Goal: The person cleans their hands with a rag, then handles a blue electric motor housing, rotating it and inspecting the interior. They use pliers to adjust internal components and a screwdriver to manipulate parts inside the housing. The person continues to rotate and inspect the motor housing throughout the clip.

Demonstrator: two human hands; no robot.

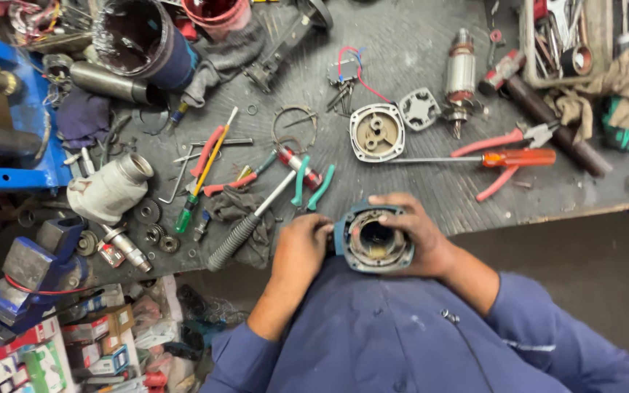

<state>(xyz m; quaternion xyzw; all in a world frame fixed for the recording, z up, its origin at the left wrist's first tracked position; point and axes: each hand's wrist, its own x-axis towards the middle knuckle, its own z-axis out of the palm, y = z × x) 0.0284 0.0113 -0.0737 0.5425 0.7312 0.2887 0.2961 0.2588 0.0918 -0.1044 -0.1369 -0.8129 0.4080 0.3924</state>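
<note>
1. Looking down past our blue sleeves, we see small cardboard boxes (pixel 74 349) stacked at the lower left, red, green, white and blue, oblong, their printed sides turned up.
2. Holding it against our chest, below the bench edge, we have a blue motor housing (pixel 374 240): a round metal shell with a dark, hollow bore and a worn grey rim facing up.
3. Our right hand (pixel 416 233) wraps the housing from the right, fingers curled over its top rim and closed on it.
4. Our left hand (pixel 301 244) sits at the housing's left side, fingers bent in and pressing its edge; whether they pinch something small there we cannot tell.
5. Just beyond, on the dark workbench (pixel 416 51), lie teal-handled pliers (pixel 313 185), a rag (pixel 238 211) and a ribbed grey handle (pixel 236 240).
6. Farther out rests a round grey end cover (pixel 377 132), with a smaller bracket plate (pixel 420 109) just beside it and a wound armature (pixel 461 76) upright in view beyond.
7. An orange-handled screwdriver (pixel 504 158) lies across red-handled pliers (pixel 500 164) to the right.
8. A white cylindrical motor part (pixel 111 189) lies tilted at the left, near a blue vise (pixel 38 269).
9. At the far edge a large dark cup-shaped casing (pixel 140 36) gapes open, its inside dark; a red pot (pixel 216 13) stands beside it.
10. A tray (pixel 529 44) at the far right holds a jumble of tools.
</note>
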